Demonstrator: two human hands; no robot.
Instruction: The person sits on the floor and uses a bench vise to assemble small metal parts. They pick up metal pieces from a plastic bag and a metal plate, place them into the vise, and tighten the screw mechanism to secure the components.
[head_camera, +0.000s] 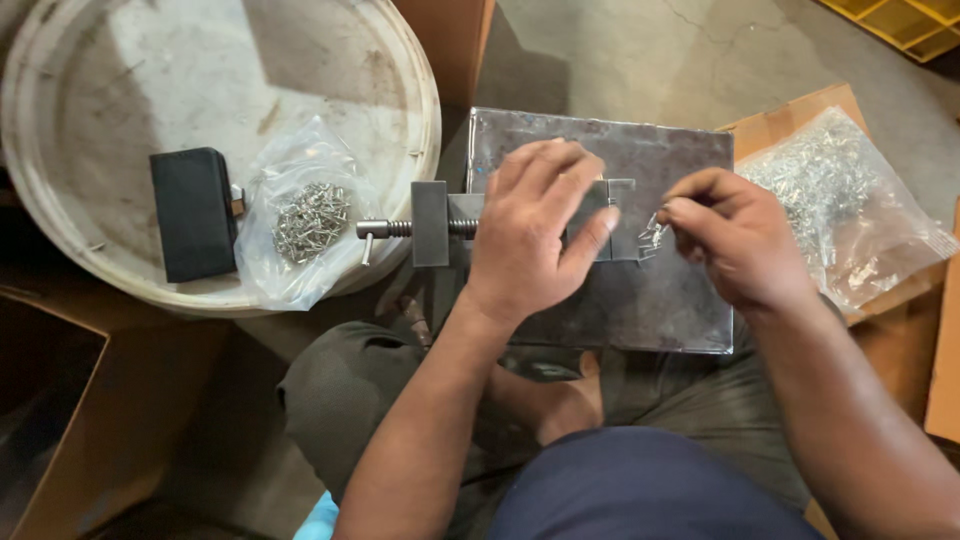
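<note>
Currently, a small steel vise (440, 225) is steadied by the left hand (535, 225), which lies flat over its body with fingers pressed together and the thumb stretched toward the jaw end. The vise rests on a grey metal plate (640, 310) set across the person's lap. Just beyond the left thumb, a small metal part (652, 238) is pinched between the fingertips of the right hand (730, 240) and is held at the jaw end of the vise; whether it is already seated cannot be told. The screw handle (385, 230) projects to the far side of the left hand, untouched. Past it, a small clear bag of metal parts (305, 215) and a black block (193, 213) lie on a white bucket lid (90, 260). Beyond the right hand, a larger bag of parts (850, 200) lies on a cardboard box (790, 120). Both bags are seen to hold many parts, so much work is judged to remain.
</note>
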